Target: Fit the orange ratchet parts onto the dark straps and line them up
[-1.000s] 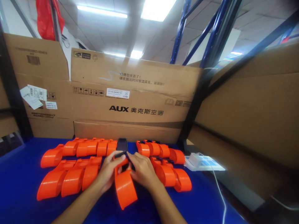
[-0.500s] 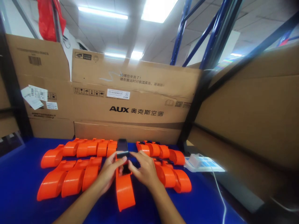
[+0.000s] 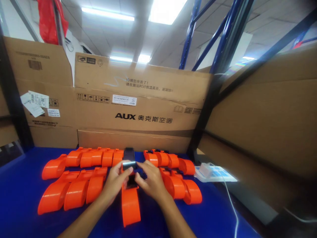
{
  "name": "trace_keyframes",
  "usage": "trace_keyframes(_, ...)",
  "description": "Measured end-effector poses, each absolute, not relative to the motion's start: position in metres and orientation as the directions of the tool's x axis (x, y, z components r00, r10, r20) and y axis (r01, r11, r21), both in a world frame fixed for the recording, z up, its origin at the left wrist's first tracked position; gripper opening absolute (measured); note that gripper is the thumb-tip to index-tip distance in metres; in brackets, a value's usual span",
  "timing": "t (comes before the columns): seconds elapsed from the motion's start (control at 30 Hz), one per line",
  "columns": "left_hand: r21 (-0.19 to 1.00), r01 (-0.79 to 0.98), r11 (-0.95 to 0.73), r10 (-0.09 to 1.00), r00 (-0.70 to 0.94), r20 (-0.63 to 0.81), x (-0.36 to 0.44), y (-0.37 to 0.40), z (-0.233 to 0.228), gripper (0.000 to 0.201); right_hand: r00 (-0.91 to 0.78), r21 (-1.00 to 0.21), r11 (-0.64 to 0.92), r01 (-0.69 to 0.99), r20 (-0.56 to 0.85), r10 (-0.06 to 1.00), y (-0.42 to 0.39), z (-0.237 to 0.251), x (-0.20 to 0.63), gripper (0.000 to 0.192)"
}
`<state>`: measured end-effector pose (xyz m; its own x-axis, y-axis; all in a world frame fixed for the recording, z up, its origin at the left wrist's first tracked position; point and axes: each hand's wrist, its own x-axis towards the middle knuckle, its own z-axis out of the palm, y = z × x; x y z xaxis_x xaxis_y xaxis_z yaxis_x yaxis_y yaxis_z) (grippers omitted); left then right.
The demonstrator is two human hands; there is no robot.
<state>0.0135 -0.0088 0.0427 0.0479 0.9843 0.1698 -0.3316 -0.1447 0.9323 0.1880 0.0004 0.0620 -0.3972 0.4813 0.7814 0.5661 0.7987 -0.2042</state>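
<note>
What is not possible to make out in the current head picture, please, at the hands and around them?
- Head view: some fingertips of the left hand, hidden behind the held orange part.
- Head view: whether the right hand touches that part; the contact is too small and blurred.
- Head view: the smallest print on the carton's white label, too small.
- Head view: the white cable's lower run, cut off by the bottom edge.

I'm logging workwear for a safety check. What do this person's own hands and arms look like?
The bare, ungloved left hand and bare, ungloved right hand show no watch at the wrist. The sleeveless left forearm and sleeveless right forearm carry no visible bands or markings. Small rings cannot be ruled out.
</note>
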Motion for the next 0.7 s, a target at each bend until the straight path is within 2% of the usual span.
trace_keyframes(0.1, 0.931, -0.344, -0.119, 0.987, 0.061, 0.148, 0.011, -0.008, 0.043, 0.043, -0.378, -0.243, 0.796, 0.554, 0.779, 0.5, 0.0, 0.063, 0.189, 0.029)
trace_keyframes(0.27, 0.928, -0.362, -0.089, 0.989, 0.082, 0.127, 0.01, -0.009, 0.044, 0.038, -0.17, -0.41, 0.734, 0.541, 0.802, 0.573, 0.0, 0.071, 0.198, 0.02)
trace_keyframes(0.4, 0.926, -0.367, -0.089, 0.992, 0.05, 0.115, 0.01, -0.009, 0.044, 0.036, -0.058, -0.482, 0.659, 0.578, 0.781, 0.622, 0.007, 0.076, 0.207, 0.021)
trace_keyframes(0.53, 0.914, -0.395, -0.097, 0.992, 0.034, 0.12, 0.009, -0.008, 0.045, 0.033, -0.081, -0.442, 0.54, 0.716, 0.716, 0.693, 0.013, 0.076, 0.216, 0.015)
trace_keyframes(0.7, 0.926, -0.367, -0.088, 0.993, 0.038, 0.109, 0.009, -0.008, 0.042, 0.031, -0.189, -0.306, 0.426, 0.852, 0.579, 0.793, 0.009, 0.071, 0.22, 0.015)
